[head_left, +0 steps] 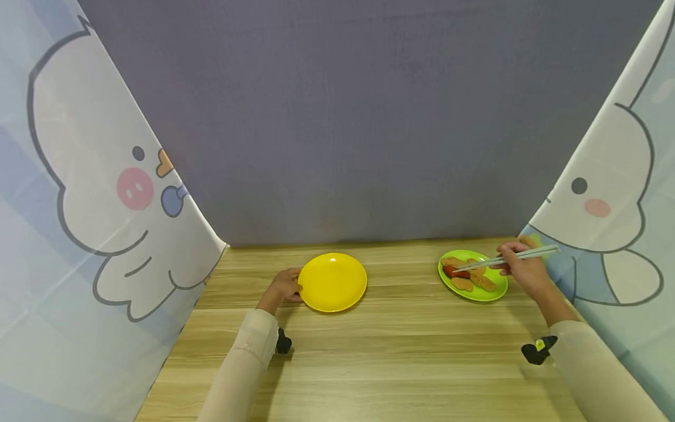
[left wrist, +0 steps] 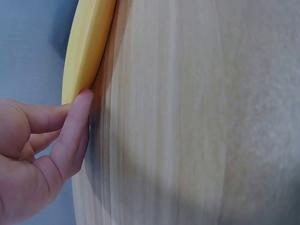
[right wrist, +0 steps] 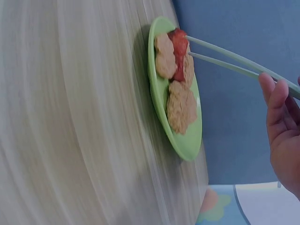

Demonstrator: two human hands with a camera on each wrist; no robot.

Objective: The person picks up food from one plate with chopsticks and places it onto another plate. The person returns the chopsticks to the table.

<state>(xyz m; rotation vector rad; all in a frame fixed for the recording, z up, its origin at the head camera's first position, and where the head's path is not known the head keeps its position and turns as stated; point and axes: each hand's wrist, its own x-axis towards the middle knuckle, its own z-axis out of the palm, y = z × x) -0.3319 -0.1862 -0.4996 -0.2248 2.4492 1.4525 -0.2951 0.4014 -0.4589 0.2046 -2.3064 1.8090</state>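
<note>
At the left, my left hand (head_left: 285, 285) pinches the near-left rim of a yellow plate (head_left: 332, 282), which bears no food. In the left wrist view, thumb and fingertips meet at the edge of the plate (left wrist: 86, 51). My right hand (head_left: 523, 271) holds a pair of pale chopsticks (head_left: 527, 254) over a green plate (head_left: 490, 295). On that plate lie several golden-brown fried pieces (right wrist: 180, 108) and a red sausage-like piece (right wrist: 179, 47). The chopstick tips are at the red piece; whether they grip it I cannot tell.
Both plates rest on a wood-grain table (head_left: 401, 351). A grey cloth wall (head_left: 369, 129) closes off the back. Cartoon-printed cloths (head_left: 105, 176) hang at both sides, the right one close to my right hand. Black wrist mounts show under both sleeves.
</note>
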